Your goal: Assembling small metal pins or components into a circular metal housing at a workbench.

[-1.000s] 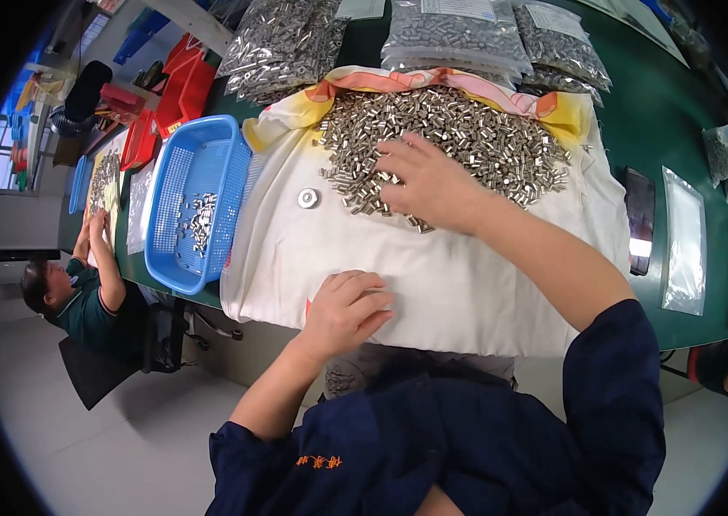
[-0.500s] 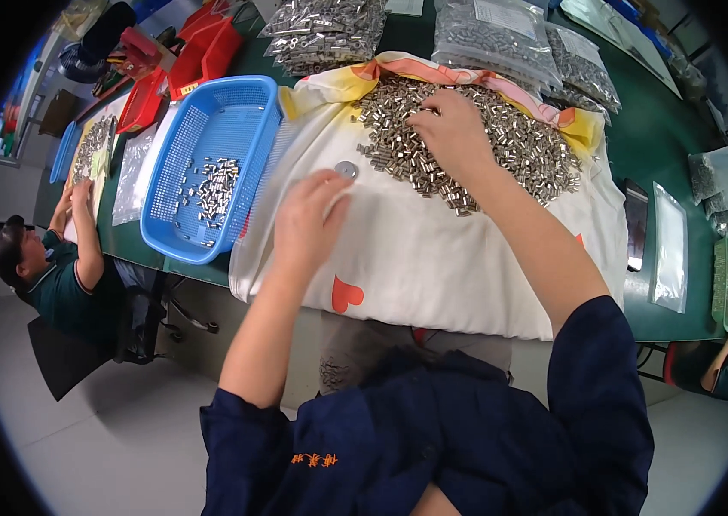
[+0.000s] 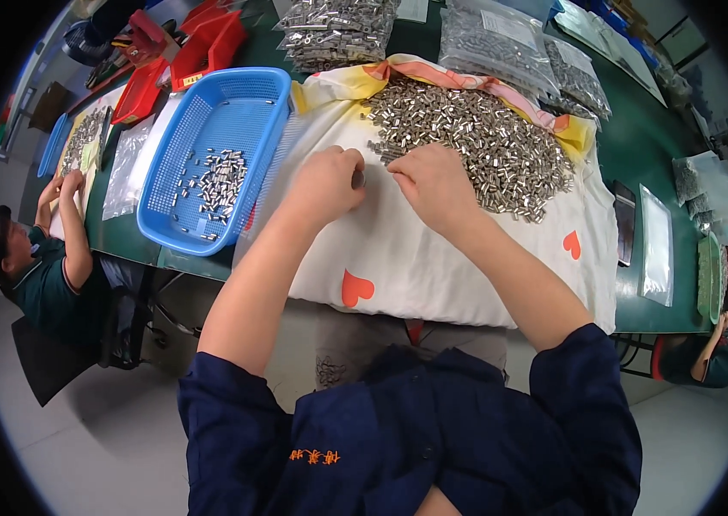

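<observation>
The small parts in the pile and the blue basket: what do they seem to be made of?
Small parts: probably metal, with a shiny silver-grey finish that glints in the light. Blue basket: likely moulded plastic, with an even matte colour and perforated mesh walls.

Both bare forearms reach forward from dark blue sleeves and converge. The left hand (image 3: 327, 182) is curled loosely, fingers bent inward. The right hand (image 3: 434, 185) lies palm down just beside it, fingers bent, knuckles up.
</observation>
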A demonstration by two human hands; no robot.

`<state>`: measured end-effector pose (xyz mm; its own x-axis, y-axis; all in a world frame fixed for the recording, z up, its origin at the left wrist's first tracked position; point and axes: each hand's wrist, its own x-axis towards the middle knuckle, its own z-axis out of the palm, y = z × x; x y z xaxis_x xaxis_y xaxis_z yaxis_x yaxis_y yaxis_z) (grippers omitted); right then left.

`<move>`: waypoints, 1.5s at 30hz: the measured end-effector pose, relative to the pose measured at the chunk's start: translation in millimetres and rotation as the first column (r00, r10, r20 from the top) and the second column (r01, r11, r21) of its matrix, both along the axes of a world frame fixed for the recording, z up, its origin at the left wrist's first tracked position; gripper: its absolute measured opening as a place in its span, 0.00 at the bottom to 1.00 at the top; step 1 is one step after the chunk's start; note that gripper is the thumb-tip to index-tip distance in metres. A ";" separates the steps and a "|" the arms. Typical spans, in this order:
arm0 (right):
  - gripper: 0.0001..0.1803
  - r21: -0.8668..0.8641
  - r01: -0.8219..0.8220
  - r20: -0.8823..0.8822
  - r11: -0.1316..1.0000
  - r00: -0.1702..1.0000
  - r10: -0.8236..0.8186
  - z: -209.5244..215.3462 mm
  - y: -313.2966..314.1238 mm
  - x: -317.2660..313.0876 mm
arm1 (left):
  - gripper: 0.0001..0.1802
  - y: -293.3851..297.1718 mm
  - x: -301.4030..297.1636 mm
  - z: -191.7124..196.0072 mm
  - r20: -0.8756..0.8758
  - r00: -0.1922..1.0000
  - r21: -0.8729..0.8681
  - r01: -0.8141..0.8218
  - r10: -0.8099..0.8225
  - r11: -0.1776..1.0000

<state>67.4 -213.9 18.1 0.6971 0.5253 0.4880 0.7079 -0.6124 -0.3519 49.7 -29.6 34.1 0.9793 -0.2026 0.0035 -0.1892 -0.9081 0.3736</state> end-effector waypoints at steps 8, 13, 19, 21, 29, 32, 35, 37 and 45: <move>0.05 -0.008 0.065 -0.019 0.998 0.998 -0.065 -10.2 -1.5 2.0 | 0.17 20.3 -31.9 -17.8 -0.428 0.904 -0.851 -0.411 0.024 0.328; 0.05 -0.047 -0.009 -0.033 0.999 0.999 0.008 -10.0 15.2 4.7 | 0.16 27.0 -45.3 -30.0 -0.429 0.899 -0.883 -0.438 -0.091 -0.170; 0.04 -0.208 0.106 0.086 0.973 0.992 -0.089 -15.2 17.5 8.1 | 0.22 29.8 -49.1 -39.0 -0.340 0.906 -0.773 -0.422 -0.252 -0.474; 0.04 -0.206 0.087 0.099 0.975 0.993 -0.068 -18.2 18.9 10.2 | 0.24 23.5 -47.3 -38.6 -0.278 0.911 -0.689 -0.410 -0.304 -0.598; 0.04 -0.338 0.115 0.062 0.934 0.993 -0.100 -6.5 32.3 17.4 | 0.23 11.0 -34.3 -34.0 -0.370 0.882 -0.761 -0.468 -0.293 -0.448; 0.03 -0.360 0.113 0.117 0.926 0.990 -0.076 -7.9 23.3 9.2 | 0.22 4.8 -32.9 -30.0 -0.376 0.877 -0.795 -0.471 -0.299 -0.383; 0.02 -0.208 0.087 0.089 0.974 0.994 -0.070 -10.5 18.7 3.9 | 0.22 0.8 -32.8 -32.5 -0.373 0.874 -0.817 -0.469 -0.313 -0.336; 0.04 0.076 0.232 -0.291 0.970 0.935 -0.201 -3.1 13.5 -5.6 | 0.22 -1.1 -34.2 -36.2 -0.365 0.876 -0.825 -0.461 -0.315 -0.326; 0.06 0.631 0.390 -0.741 0.671 0.558 0.372 -1.3 10.4 -24.6 | 0.20 -4.9 -34.9 -34.4 -0.350 0.892 -0.919 -0.387 -0.286 -0.080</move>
<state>42.9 -203.5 16.8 0.9513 0.2993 -0.0735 -0.1013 0.0784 -0.9918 14.8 -34.6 -0.3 0.9524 -0.2610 -0.1576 0.2703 0.4834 0.8326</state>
